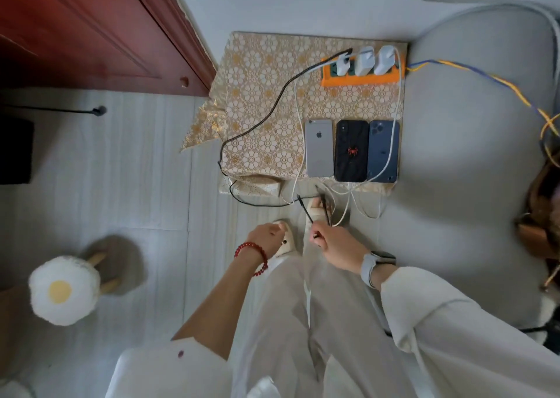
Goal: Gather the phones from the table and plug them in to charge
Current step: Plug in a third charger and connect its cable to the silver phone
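Observation:
Three phones lie face down side by side on the small cloth-covered table (263, 118): a silver phone (318, 148), a black phone with a red spider (351, 151) and a dark blue phone (383, 152). An orange power strip (360, 77) at the table's far edge carries three white chargers. A black braided cable (266, 111) and white cables (345, 203) hang off the near edge. My right hand (336, 243) is below that edge, shut on the black cable's end. My left hand (268, 240) hangs beside it with curled fingers, holding nothing.
A grey cushioned seat (472, 161) fills the right side. A dark red door (91, 30) stands at upper left. A fried-egg shaped stool (63, 290) sits on the floor at lower left. A blue and yellow cord (472, 74) runs right from the strip.

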{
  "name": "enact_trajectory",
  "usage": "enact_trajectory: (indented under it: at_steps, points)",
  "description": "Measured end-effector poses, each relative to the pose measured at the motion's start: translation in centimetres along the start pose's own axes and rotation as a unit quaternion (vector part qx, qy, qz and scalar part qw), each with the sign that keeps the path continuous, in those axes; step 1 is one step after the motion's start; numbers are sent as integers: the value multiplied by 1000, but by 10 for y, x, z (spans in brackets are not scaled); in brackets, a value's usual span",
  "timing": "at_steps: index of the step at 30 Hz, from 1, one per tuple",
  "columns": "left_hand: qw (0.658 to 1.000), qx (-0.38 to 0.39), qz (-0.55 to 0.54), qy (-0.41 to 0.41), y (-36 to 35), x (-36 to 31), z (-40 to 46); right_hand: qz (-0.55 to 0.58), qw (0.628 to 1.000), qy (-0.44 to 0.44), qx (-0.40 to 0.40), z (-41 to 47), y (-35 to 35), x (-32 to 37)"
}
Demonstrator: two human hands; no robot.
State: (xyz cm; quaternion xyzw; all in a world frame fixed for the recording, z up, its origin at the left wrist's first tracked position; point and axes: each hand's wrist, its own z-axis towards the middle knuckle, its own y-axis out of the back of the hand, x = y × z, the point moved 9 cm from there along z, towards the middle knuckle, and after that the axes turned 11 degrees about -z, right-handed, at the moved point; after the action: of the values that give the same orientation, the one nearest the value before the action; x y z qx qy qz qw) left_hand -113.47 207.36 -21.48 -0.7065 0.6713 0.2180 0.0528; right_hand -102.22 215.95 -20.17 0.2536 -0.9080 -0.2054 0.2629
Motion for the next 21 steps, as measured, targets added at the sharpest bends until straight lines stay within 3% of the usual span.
enact_trajectory:
  at_steps: [2,5,8,13,17,21]
  points:
    - [999,-14,-41,-4,6,-4,5,124,990,-41,54,2,-7,-7]
    - [997,-28,-64,-15,13,-13,15,363,910,-137,144,3,-19,-17]
    - [997,-26,-79,-8,14,-22,29,403,884,-168,166,13,-14,-26]
    - [994,-17,-111,-14,6,-46,57,371,920,-128,-5,56,32,-42]
    - [983,-47,-172,-38,3,-75,78,365,910,-133,-143,80,69,-67]
    - [963,-45,-265,13,-17,-88,100,339,905,-137,-219,92,94,-83]
